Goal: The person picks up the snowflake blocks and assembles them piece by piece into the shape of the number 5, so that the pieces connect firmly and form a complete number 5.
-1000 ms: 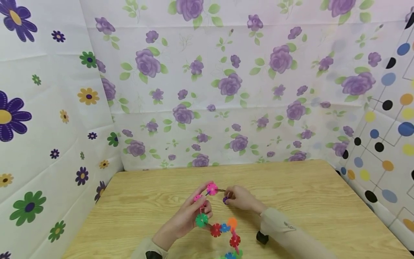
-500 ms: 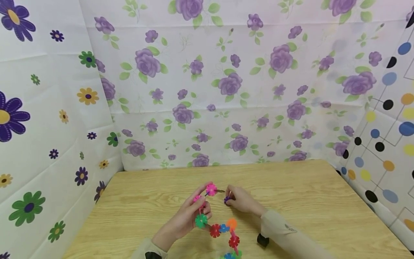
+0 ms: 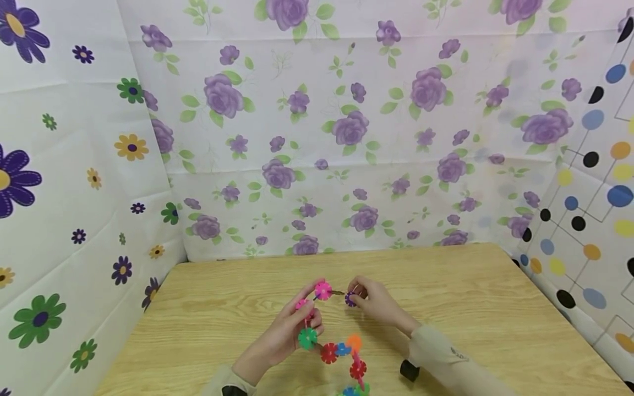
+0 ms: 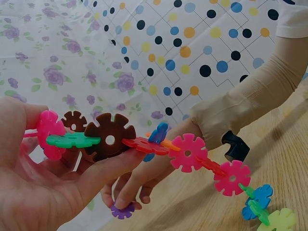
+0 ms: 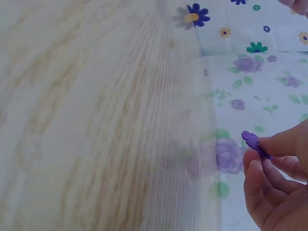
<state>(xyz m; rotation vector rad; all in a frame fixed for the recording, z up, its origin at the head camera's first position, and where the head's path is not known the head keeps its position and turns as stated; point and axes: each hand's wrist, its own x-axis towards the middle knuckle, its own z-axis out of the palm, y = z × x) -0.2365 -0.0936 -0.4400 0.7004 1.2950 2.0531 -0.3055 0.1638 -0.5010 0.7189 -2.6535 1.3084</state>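
My left hand [image 3: 284, 333] holds up a chain of notched plastic flower discs, pinching it near a pink disc [image 4: 50, 134]. A green disc [image 3: 307, 338], a red disc [image 3: 329, 353] and an orange disc [image 3: 354, 342] hang below in the chain, which runs out of the head view. At its upper end are a pink disc [image 3: 323, 290] and a brown disc [image 3: 337, 292] seen edge-on. Thumb and fingers of my right hand [image 3: 378, 303] pinch a single purple disc [image 3: 349, 299] beside that brown end. In the left wrist view the purple disc [image 4: 122, 211] appears apart from the chain.
The wood-grain table [image 3: 223, 297] lies beneath both hands. Flower-printed cloth [image 3: 317, 137] hangs behind it, with dotted cloth [image 3: 584, 264] on the right. A black device [image 3: 409, 370] sits at the right wrist, and a black band [image 3: 234, 390] is at the left cuff.
My right hand has moved slightly up and right, and the purple disc now shows more of its face, close to the brown disc. My left hand and the chain stay nearly still.
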